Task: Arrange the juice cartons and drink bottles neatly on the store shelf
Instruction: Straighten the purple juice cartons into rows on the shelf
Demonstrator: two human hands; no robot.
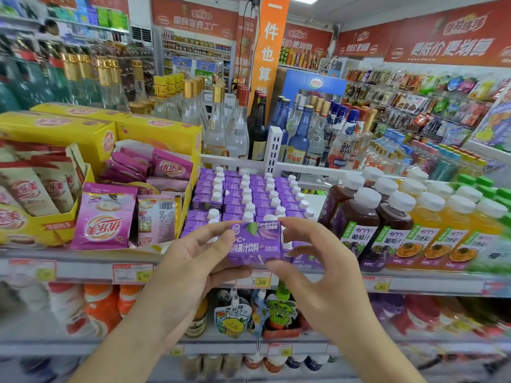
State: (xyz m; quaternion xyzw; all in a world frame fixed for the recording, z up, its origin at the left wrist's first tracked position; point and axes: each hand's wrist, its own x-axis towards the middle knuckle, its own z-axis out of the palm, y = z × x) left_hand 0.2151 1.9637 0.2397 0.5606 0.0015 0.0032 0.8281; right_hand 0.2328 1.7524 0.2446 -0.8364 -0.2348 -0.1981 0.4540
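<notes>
While both hands [193, 261] [318, 261] pinch-grip purple carton [255, 244], long axis horizontal, label facing camera.

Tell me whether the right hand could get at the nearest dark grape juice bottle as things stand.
Probably yes, once freed. The right hand now pinches the purple carton together with the left hand. The grape juice bottle stands at the shelf front just beside it, with nothing between them.
</notes>
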